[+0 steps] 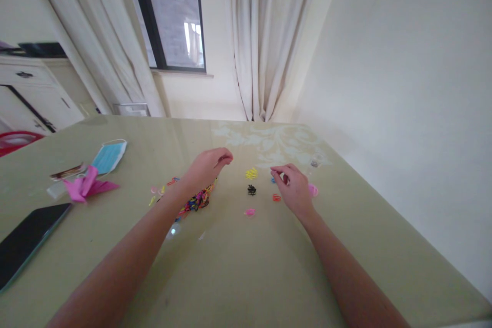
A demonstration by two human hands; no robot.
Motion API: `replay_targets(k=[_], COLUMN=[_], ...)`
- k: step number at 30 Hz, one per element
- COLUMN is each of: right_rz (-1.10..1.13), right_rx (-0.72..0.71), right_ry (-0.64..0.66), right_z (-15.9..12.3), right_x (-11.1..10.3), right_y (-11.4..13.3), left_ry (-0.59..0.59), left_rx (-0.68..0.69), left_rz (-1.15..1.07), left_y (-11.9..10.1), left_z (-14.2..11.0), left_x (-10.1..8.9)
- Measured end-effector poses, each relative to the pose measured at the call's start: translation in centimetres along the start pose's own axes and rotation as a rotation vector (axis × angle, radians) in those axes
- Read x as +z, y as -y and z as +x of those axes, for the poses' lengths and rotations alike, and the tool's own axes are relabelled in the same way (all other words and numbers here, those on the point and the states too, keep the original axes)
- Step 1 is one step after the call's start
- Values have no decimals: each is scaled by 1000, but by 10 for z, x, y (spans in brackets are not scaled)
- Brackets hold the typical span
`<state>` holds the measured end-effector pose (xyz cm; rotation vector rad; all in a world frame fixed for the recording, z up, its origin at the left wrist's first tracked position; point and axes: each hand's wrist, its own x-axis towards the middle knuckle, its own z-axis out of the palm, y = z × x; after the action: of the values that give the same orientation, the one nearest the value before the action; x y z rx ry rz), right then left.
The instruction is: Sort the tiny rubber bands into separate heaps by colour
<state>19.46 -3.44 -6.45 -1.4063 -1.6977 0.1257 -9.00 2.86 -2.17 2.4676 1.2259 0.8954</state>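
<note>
My left hand [210, 166] hovers over the right side of a mixed pile [198, 202] of small coloured clip-like pieces, its fingers bent and pressed together; anything between them is hidden. My right hand [294, 184] pinches thumb and forefinger at the far edge of a small blue group [273, 180], partly covered by the hand; what the fingertips hold is too small to name. Between the hands lie a yellow group [251, 173], a black group [251, 190] and a pink group [250, 212]. An orange-red group [277, 198] sits just left of my right hand.
Pink pieces [313, 190] and a small clear item [314, 163] lie right of my right hand. On the table's left are a pink folded-paper bird [86, 184], a blue face mask [109, 157] and a dark phone [31, 238]. A wall [415, 113] borders the right side.
</note>
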Motion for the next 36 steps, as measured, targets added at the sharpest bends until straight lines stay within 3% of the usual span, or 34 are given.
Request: replay_targets(k=[3, 9, 36], right_rz=[182, 401, 501], right_rx=[-30, -7, -26], right_ry=[22, 74, 27], right_z=[-6, -16, -17], right_x=[2, 3, 2], right_y=[22, 55, 53], left_ry=[-20, 30, 88], left_rx=[165, 263, 237], left_rz=[-133, -225, -328], left_y=[-31, -61, -70], left_z=[0, -7, -10], left_x=[-6, -7, -8])
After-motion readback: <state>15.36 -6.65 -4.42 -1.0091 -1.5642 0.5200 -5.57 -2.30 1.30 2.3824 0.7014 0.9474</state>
